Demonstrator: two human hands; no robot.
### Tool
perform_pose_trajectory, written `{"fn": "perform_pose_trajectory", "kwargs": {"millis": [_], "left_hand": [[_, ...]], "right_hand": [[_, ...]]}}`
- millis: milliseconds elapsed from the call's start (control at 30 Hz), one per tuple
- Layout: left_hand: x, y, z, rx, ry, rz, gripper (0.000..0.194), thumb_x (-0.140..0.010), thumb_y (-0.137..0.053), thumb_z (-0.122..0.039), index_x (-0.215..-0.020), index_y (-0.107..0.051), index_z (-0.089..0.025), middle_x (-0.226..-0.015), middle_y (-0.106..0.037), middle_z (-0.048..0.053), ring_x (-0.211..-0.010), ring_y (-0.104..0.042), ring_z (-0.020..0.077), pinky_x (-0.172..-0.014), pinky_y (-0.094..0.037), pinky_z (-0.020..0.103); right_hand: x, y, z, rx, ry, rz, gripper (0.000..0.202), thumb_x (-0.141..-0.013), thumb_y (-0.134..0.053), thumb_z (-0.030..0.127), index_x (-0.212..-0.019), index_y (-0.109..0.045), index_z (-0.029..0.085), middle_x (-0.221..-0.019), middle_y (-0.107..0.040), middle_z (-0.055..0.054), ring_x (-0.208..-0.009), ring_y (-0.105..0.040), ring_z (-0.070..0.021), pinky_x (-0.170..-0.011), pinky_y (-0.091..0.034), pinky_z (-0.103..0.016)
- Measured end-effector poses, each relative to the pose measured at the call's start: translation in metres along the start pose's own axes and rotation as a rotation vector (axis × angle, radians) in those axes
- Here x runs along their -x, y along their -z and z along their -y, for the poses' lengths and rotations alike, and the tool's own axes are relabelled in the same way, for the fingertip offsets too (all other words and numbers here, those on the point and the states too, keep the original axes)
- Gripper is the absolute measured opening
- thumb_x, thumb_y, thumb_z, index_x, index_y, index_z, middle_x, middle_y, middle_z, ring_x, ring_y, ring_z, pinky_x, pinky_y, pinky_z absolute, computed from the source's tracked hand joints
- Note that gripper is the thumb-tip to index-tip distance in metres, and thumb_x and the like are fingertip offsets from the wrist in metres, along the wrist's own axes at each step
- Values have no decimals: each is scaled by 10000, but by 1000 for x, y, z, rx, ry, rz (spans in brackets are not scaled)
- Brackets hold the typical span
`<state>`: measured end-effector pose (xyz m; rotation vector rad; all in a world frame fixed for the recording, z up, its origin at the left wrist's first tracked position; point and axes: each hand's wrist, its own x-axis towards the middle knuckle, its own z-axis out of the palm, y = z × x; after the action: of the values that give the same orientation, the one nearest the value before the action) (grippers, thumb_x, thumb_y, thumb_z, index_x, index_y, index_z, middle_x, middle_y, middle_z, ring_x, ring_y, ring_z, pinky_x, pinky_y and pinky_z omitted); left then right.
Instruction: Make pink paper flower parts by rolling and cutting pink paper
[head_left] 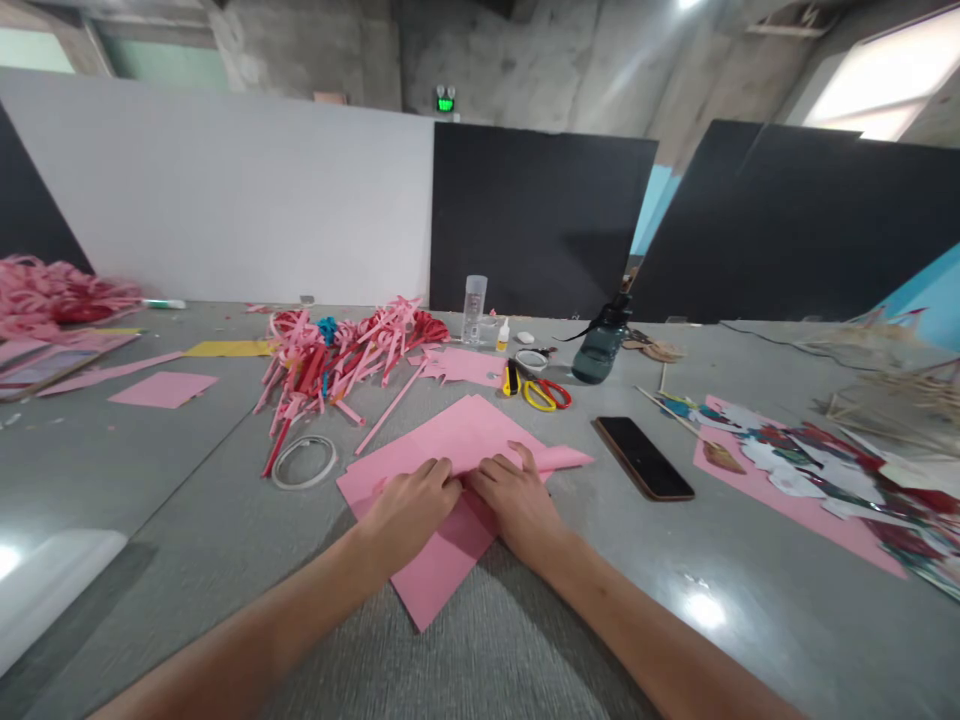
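Note:
Pink paper [439, 575] lies at an angle on the grey table in front of me, its near corner pointing towards me. Across its middle, part of the paper is curled into a roll, and the rolled end [568, 458] sticks out to the right. My left hand [415, 512] and my right hand [516, 500] meet over this roll. Both have bent fingers closed on the paper, thumbs close together; the fingertips are partly hidden. A roll of tape [304, 463] lies left of the paper, and a black phone [643, 458] lies to its right.
Pink and red paper strips [330, 365] are heaped behind the tape. Yellow-handled scissors [538, 397], red-handled scissors [556, 393], a small glue bottle [503, 335], a clear cup [474, 310] and a dark water bottle [600, 345] stand or lie farther back. Paper scraps [825, 470] cover the right side.

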<state>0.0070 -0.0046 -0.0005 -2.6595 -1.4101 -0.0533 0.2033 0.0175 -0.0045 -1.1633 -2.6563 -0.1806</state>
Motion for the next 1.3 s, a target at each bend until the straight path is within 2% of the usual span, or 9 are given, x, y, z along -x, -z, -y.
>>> {"fn": "perform_pose_trajectory", "kwargs": {"millis": [167, 333, 533, 600, 733, 833, 1000, 1133, 1300], "left_hand": [[0, -1, -1, -52, -8, -1, 185, -898, -527, -52, -1023, -602, -166, -1028, -588, 86, -938, -627, 242, -642, -578, 337], [0, -4, -1, -111, -27, -23, 230, -882, -545, -39, -1073, -591, -159, -1016, -598, 92, -925, -626, 237, -645, -559, 314], [0, -5, -3, -128, -38, -42, 191, -889, -545, -56, -1047, -596, -152, -992, -605, 97, -933, -613, 245, -661, -552, 324], [0, -6, -4, -126, -36, -55, 193, -892, -546, -60, -1053, -599, -151, -990, -607, 96, -944, -609, 244, -679, -550, 323], [1, -10, -4, -92, -34, -94, 222, -896, -549, -60, -1086, -602, -161, -1058, -618, 90, -1000, -602, 237, -726, -548, 327], [0, -11, -2, -44, -32, -75, 208, -903, -551, -67, -1069, -612, -176, -1086, -615, 88, -1043, -590, 228, -751, -541, 315], [-2, -10, 2, 21, -21, -22, 165, -945, -519, -120, -1052, -628, -184, -1091, -598, 88, -1035, -591, 219, -750, -547, 308], [-2, -12, 2, 49, -22, -37, 167, -951, -510, -119, -1058, -622, -181, -1054, -616, 72, -1008, -610, 221, -767, -549, 323], [-2, -15, 1, 41, -25, -58, 237, -917, -501, -43, -1106, -594, -151, -1067, -632, 80, -991, -613, 228, -813, -536, 353]], "right_hand": [[0, 0, 0, -35, 7, -29, 276, -934, -483, 36, -1055, -645, 224, -935, -681, -27, -955, -616, -201, -1132, -165, -488], [-1, -2, -2, -39, 10, -56, 269, -930, -485, 36, -1026, -654, 223, -891, -681, -14, -910, -618, -193, -1134, -175, -485], [-1, -1, -2, -48, -8, -75, 200, -931, -510, 75, -935, -657, 211, -943, -682, -30, -928, -617, -190, -1139, -193, -481], [0, -2, -2, -50, -12, -70, 220, -909, -509, 45, -936, -657, 206, -990, -686, -36, -966, -617, -189, -1156, -175, -480], [2, -5, -2, -77, -8, -63, 282, -904, -496, 36, -1057, -657, 209, -1098, -696, -50, -1127, -596, -211, -1192, -113, -512], [2, -7, -3, -106, -9, -47, 317, -916, -469, 34, -1105, -651, 212, -1137, -700, -51, -1156, -598, -208, -1205, -94, -525], [2, -8, -4, -134, -15, -35, 327, -918, -448, 25, -1088, -658, 209, -1131, -703, -56, -1142, -611, -209, -1199, -151, -509], [1, -8, -4, -160, -6, -62, 307, -929, -455, 27, -1084, -649, 208, -1107, -697, -39, -1116, -605, -196, -1190, -174, -466], [-1, -6, -4, -103, -62, -40, 255, -923, -475, 25, -969, -662, 192, -1034, -662, -54, -1012, -582, -209, -1056, -330, -412]]}}
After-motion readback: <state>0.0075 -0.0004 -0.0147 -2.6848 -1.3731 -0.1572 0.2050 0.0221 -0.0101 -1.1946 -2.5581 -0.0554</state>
